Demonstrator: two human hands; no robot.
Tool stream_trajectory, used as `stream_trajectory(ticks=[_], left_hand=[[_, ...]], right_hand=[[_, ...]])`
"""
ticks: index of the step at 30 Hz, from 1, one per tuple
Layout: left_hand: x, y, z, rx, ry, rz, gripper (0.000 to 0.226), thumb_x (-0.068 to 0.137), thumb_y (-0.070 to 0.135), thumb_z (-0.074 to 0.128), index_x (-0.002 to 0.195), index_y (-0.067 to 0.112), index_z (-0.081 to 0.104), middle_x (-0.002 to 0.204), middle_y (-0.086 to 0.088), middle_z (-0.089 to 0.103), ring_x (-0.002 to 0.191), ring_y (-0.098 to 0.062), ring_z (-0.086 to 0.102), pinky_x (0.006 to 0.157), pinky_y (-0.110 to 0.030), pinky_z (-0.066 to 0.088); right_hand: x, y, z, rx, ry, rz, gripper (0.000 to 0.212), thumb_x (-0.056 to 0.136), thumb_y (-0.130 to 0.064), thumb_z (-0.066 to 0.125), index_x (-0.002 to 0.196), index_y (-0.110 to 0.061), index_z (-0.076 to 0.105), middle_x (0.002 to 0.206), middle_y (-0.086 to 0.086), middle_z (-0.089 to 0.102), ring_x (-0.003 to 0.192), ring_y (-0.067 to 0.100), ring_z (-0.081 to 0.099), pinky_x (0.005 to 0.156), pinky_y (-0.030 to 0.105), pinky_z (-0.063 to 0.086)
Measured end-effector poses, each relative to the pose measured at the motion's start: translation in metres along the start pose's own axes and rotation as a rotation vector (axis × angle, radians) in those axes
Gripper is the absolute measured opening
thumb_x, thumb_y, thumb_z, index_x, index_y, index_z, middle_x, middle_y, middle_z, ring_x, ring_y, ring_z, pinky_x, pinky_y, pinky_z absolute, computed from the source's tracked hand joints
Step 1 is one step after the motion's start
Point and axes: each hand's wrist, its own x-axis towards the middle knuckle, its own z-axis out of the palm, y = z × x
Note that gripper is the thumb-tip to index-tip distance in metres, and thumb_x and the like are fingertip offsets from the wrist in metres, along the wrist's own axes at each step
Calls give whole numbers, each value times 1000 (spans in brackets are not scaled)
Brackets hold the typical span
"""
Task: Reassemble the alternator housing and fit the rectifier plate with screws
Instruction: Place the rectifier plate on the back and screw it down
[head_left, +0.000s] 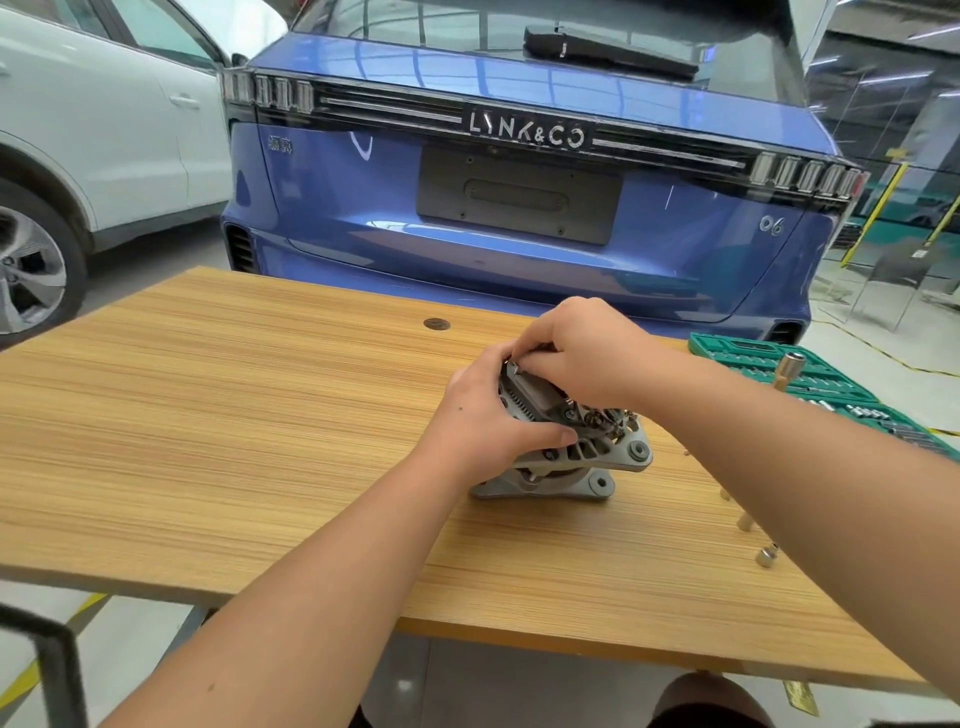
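Both bare forearms reached forward over the table, converging near its far right part. The left hand (485, 415) lay with its palm against the left side of the alternator (571, 447), fingers curled over the top and thumb along the front. The right hand (576, 348) arched above it, wrist bent down, fingertips bunched and pinching at the top edge.
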Motion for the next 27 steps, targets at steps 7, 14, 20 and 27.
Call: stream_trajectory(ticks=[7, 14, 20, 27], left_hand=[[-2, 2, 0, 1, -11, -6, 98, 45, 61, 88, 131, 55, 40, 125, 12, 53, 114, -10, 55, 98, -45, 54], [-1, 3, 0, 7, -1, -10, 95, 43, 62, 87, 127, 55, 41, 124, 13, 53, 117, -12, 52, 98, -45, 53], [0, 1, 1, -4, -6, 5, 91, 46, 61, 88, 124, 57, 40, 125, 12, 55, 119, -13, 52, 91, -36, 52], [0, 0, 1, -32, -4, 13, 90, 52, 52, 92, 124, 60, 39, 127, 10, 55, 118, -11, 53, 82, -27, 48]], right_hand=[[2, -6, 4, -99, 33, -11, 22, 102, -27, 55, 111, -26, 75, 103, -4, 65, 94, 18, 60, 84, 38, 56], [-2, 2, 14, -308, 92, -192, 18, 101, -23, 56, 115, -20, 66, 109, -3, 55, 99, 14, 42, 84, 37, 50], [-8, 13, 33, -413, 208, -237, 27, 89, -15, 72, 114, -9, 64, 113, 9, 60, 103, 25, 53, 76, 31, 43], [-11, 8, 40, -281, 287, -156, 12, 99, -17, 55, 106, -10, 62, 105, 7, 59, 97, 25, 54, 74, 29, 36]])
